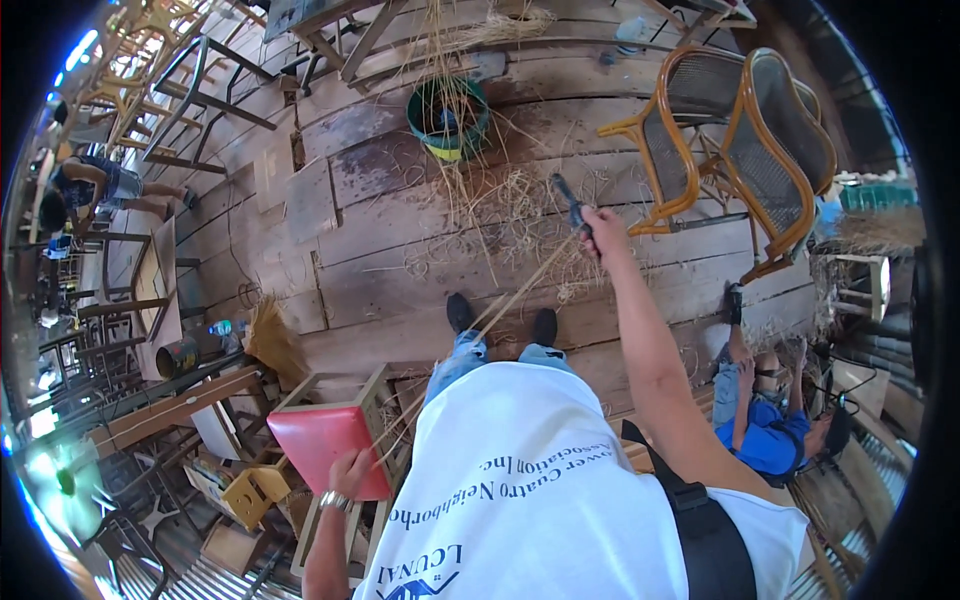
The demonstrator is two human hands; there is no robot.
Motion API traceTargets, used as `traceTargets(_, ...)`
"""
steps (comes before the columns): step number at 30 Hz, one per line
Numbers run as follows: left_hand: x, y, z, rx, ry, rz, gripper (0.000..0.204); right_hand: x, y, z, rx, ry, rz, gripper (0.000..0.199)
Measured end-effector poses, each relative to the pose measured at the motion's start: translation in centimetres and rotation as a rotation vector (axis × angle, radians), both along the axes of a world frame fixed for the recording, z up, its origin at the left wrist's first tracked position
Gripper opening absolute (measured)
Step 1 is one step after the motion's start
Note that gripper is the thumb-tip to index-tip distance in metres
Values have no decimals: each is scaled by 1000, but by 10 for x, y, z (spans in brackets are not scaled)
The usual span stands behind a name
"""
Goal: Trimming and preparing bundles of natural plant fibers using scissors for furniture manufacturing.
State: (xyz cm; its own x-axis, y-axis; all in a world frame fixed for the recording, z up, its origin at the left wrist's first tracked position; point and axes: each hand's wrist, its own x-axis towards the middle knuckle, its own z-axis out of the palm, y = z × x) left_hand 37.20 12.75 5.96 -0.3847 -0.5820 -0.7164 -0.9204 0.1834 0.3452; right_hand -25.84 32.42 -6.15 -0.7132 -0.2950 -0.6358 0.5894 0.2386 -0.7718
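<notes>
Landmark: red seat, at the wearer's left hip.
Left hand: fingers curled over that seat's near edge.
Right hand: raised far beyond the seat, fist closed around a dark-handled tool.
Cane strand: taut from the fist down to the seat.

Right hand raised out ahead of the body, closed on a tool. Strands run from it back and leftward to the left hand. Left hand low by the body, gripping the near edge of a cushion, which sits on a frame. Bucket well ahead and left of the right hand; loose straw on the floor between them. Chairs right of the right hand. Seated person right of it, nearer. Broom ahead and left of the left hand.
</notes>
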Motion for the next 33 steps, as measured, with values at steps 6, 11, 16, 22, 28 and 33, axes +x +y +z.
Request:
traceTargets(6, 220, -16, -49, 5, -497, 6, 48, -4, 3, 10, 10, 98, 192, 29)
traceTargets(11, -73, -42, -51, 43, -153, -48, 82, 78, -14, 22, -40, 83, 387, 28)
traceTargets(16, -292, 17, -57, 541, 512, 247, 60, 149, -46, 14, -35, 111, 483, 30)
traceTargets(22, -336, 42, -92, 139, 535, 10, 47, 146, -50, 12, 48, 140, 484, 32)
traceTargets(28, -250, 35, -42, -152, 548, -266, 29, 58, -22, 0, 80, 50, 251, 32)
traceTargets(33, -87, 10, -23, -198, 191, -182, 24, 14, -9, 8, 128, 164, 292, 34)
